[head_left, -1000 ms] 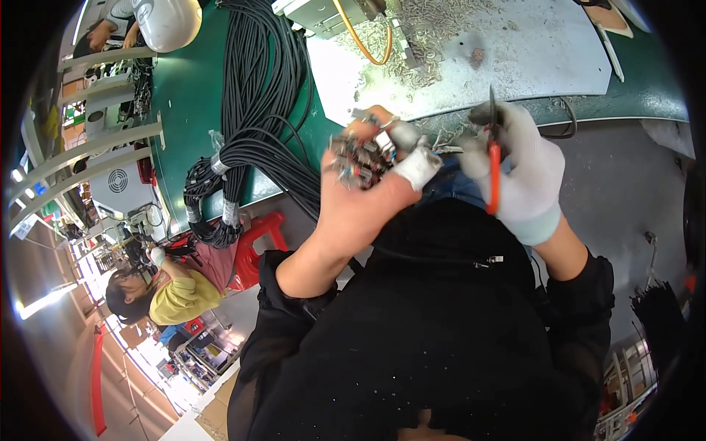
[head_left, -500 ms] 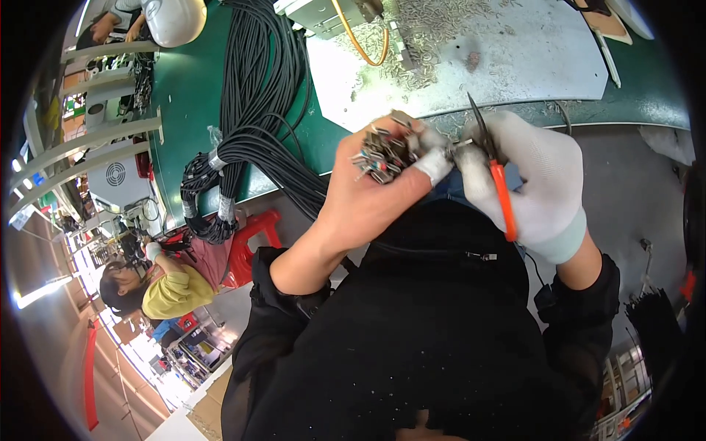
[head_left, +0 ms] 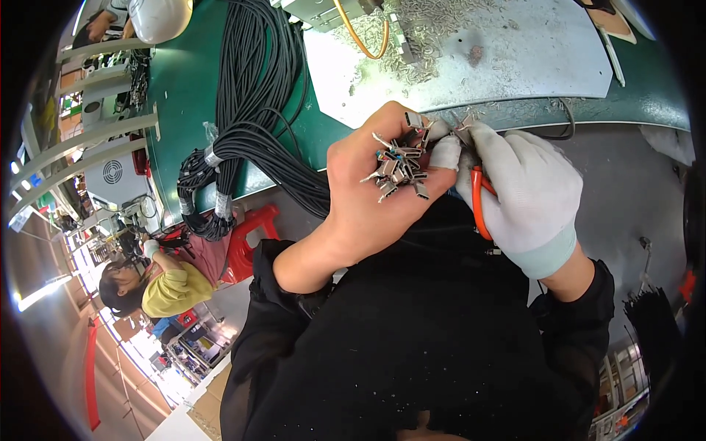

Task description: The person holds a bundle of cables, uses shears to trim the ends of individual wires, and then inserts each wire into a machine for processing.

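Note:
My left hand is closed around a bunch of metal cable connectors, their open ends pointing up and some with frayed white threads. White tape wraps its thumb and a fingertip. In a white glove, my right hand grips orange-handled scissors, whose dark blades are largely hidden by its fingers. The fingertips of both hands meet around one small connector with loose strands at its end. Whether the blades touch it I cannot tell.
A thick bundle of black cables lies on the green table, hanging past its edge. Metal scraps cover part of a white board beside a machine. A red stool and a person in yellow are at left.
My left hand has turned, so the connector ends now face up more. The scissors have tilted, and their point has dropped behind the right fingers. Both hands are still close together.

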Motion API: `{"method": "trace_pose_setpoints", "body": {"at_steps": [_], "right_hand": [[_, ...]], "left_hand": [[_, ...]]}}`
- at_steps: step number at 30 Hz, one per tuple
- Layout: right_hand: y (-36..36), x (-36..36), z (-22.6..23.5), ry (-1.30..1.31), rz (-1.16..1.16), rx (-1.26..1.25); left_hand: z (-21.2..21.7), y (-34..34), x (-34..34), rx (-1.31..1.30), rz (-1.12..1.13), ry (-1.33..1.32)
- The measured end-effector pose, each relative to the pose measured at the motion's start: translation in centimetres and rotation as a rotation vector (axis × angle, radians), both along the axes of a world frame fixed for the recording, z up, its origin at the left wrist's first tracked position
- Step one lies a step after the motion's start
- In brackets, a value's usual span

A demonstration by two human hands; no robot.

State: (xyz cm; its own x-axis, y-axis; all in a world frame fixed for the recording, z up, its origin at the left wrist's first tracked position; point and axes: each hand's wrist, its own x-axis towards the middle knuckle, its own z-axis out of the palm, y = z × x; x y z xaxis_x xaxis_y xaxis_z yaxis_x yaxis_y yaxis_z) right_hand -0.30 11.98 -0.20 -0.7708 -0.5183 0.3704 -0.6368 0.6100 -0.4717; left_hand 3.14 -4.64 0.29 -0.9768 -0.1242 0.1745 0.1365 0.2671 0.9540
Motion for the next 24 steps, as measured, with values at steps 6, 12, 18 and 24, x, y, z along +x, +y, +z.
{"method": "trace_pose_setpoints", "body": {"at_steps": [6,12,18,24], "right_hand": [[0.0,-0.5,1.0,-0.852,0.147,-0.357],[-0.4,-0.4,0.8,-0.828,0.143,-0.393],[-0.2,0.0,1.0,-0.403,0.078,-0.229],[0.3,0.0,1.0,-0.567,0.035,-0.299]], "left_hand": [[0.1,-0.4,0.1,0.271,0.044,-0.224],[0.3,-0.6,0.0,0.324,0.020,-0.247],[-0.1,-0.5,0.0,0.250,0.018,-0.183],[0.6,0.1,-0.1,0.081,0.000,-0.124]]}}
